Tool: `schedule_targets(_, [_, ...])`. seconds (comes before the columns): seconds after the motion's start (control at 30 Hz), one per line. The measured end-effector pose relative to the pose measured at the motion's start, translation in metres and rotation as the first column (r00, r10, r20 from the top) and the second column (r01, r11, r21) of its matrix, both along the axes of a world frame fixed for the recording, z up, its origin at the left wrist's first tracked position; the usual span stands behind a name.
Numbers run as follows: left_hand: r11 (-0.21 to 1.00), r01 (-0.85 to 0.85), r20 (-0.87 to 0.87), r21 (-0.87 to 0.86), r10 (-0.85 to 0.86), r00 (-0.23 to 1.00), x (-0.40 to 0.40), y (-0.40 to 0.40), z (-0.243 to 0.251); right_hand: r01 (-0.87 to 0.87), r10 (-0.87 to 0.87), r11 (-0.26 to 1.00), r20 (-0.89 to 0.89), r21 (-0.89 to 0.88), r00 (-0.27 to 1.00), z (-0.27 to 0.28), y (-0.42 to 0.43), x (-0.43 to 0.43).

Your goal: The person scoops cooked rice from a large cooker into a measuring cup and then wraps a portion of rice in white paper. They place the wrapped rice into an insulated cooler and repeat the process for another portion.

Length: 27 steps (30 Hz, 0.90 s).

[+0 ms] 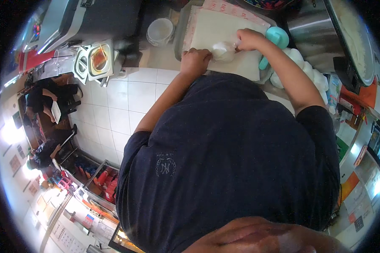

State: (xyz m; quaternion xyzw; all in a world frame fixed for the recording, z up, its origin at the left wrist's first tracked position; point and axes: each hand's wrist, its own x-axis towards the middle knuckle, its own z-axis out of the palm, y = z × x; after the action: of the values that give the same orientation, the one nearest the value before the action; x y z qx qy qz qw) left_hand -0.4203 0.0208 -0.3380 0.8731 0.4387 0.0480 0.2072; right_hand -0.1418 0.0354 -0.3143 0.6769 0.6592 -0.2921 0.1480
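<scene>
Before me lies a small clear plastic bag [223, 51] with a white filling, on a stack of pale paper sheets [221, 27]. My left hand [195, 60] pinches the bag's left end between thumb and fingers. At its right end, my right hand [250, 40] grips the bag's gathered part with curled fingers. The sheets rest in a grey tray [178, 47], along with red-printed paper [229, 9]. Close to my right forearm sits a teal plastic utensil [278, 36] with a round head. My fingers hide part of the bag's ends.
Several filled white plastic bags [299, 64] lie under my right forearm. Beyond them stands a large metal container [310, 31]. A round plastic tub [160, 31] is left of the tray. Metal food pans [99, 61] are farther left. Two people [50, 148] sit across the tiled floor [114, 110].
</scene>
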Motion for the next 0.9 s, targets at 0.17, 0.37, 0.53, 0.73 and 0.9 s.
schedule_targets(0.17, [0.999, 0.039, 0.004, 0.033, -0.040, 0.999, -0.001, 0.001, 0.002, 0.189, -0.193, 0.949, -0.007, 0.253, 0.981, 0.003, -0.018, -0.014])
schedule_targets(0.37, [0.985, 0.060, 0.153, 0.164, -0.086, 0.985, -0.001, -0.002, -0.006, 0.146, -0.131, 0.859, -0.065, 0.490, 0.989, -0.002, -0.062, -0.042])
schedule_targets(0.53, [0.974, 0.125, 0.179, 0.186, -0.159, 0.971, 0.003, 0.000, -0.013, 0.172, -0.164, 0.861, -0.057, 0.478, 0.985, -0.008, -0.077, -0.053])
schedule_targets(0.73, [0.994, 0.093, 0.473, 0.054, -0.107, 0.875, 0.010, 0.004, 0.004, 0.241, -0.166, 0.816, -0.186, 0.525, 0.968, -0.026, -0.085, -0.049])
schedule_targets(0.9, [0.987, 0.112, 0.659, 0.111, -0.158, 0.736, 0.021, 0.008, 0.036, 0.560, -0.145, 0.656, -0.643, 0.506, 0.752, -0.038, -0.088, -0.054])
